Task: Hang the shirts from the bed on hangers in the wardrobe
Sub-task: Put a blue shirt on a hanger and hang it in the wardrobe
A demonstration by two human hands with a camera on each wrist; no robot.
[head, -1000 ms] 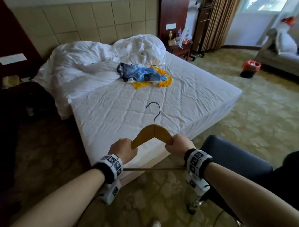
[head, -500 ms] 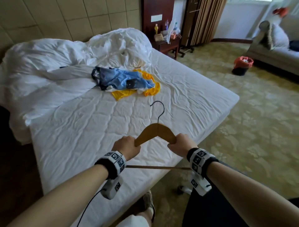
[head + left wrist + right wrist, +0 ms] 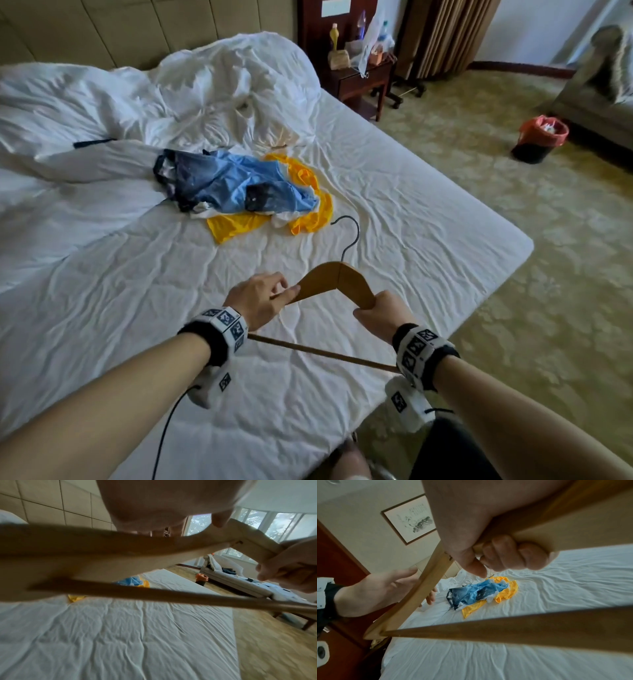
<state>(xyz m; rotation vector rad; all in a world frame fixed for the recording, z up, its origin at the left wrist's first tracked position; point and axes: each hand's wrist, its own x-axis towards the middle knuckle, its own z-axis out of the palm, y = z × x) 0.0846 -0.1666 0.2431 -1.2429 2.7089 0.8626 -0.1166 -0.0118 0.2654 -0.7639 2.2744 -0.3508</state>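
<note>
While right hand [image 3: 383,313] grips hanger [image 3: 337,279], left hand [image 3: 258,299] loosened; shirts [image 3: 239,188] beyond on bed [image 3: 428,212].

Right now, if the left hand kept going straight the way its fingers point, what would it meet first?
The left hand would probably slide along the wooden hanger it touches; beyond lies bare white bed sheet. Depth is unclear.

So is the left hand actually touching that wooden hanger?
Touching. In the head view the left hand has its straight fingertips on the wooden hanger arm; the right wrist view shows its fingers extended, not wrapped.
</note>
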